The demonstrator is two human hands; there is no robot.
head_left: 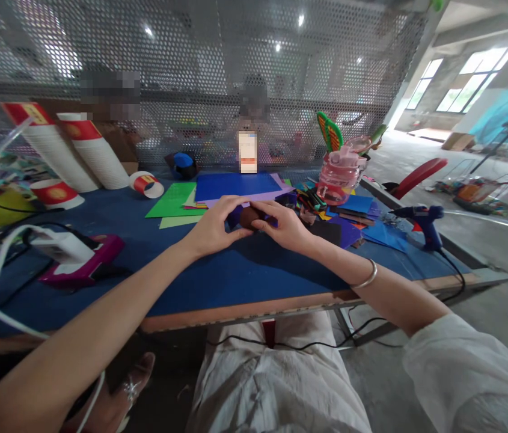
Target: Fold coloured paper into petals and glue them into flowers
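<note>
My left hand [212, 227] and my right hand [283, 225] meet over the middle of the blue table [235, 276]. Together they pinch a small dark brown piece [249, 216] with a purple-blue bit against it. The fingers of both hands close around it, just above the tabletop. What the piece is exactly I cannot tell. A metal bangle [368, 278] sits on my right wrist.
Coloured sheets [235, 186] lie behind my hands, more [362, 219] to the right. A pink jar [338, 176] and blue glue gun [422, 219] stand right. Paper cup stacks [91, 153] and a white-and-magenta device [77, 255] with cables sit left. A perforated metal screen [190, 72] backs the table.
</note>
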